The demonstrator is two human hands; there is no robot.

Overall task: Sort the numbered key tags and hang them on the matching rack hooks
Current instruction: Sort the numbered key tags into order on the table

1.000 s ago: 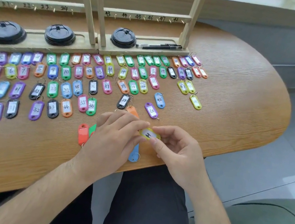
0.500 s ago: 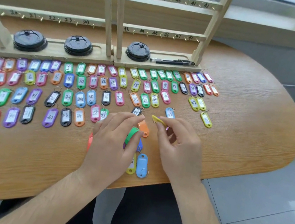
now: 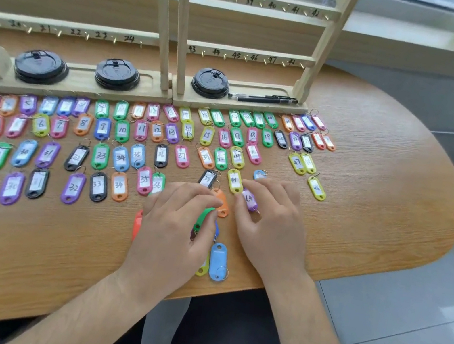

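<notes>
Key tags [image 3: 100, 155]: laid face-up in coloured rows on the wooden table [image 3: 387, 169], in front of the rack [image 3: 326, 46]; none on any hook [image 3: 265, 61] in view.

Left hand [image 3: 175, 232]: thumb and curled fingers pinching a green tag [image 3: 204, 218], held on edge above a loose cluster near the table's front edge. Cluster: an orange tag [image 3: 223, 204], a light-blue tag [image 3: 218, 259], and blue, yellow and red ones partly hidden beneath the palm.

Right hand [image 3: 273, 228]: fingers loosely bent over a purple tag [image 3: 248, 200], fingertips just beside a yellow tag [image 3: 234, 180] marked 44. Grip on the purple tag, or mere touch, not determinable.

Likely faults from here:
(a) Loose cluster close to the front edge: liable to slide off if nudged by a palm or wrist.
(b) Sorted rows just beyond both hands: easily knocked out of order by a reaching forearm.
(c) Handwritten digits, some blurred, those on the purple tag seemingly legible either way up: risk of a wrong row or hook.
(d) Split rings lying close together: prone to snag and drag a neighbour along.

Containers:
Left base tray [image 3: 83, 83]: two lots of black cup lids [image 3: 39, 67], apparently stacked.
Right base tray [image 3: 297, 110]: one more lot of lids, plus black pens [image 3: 263, 98] lying side by side.
No tags in either tray.
</notes>
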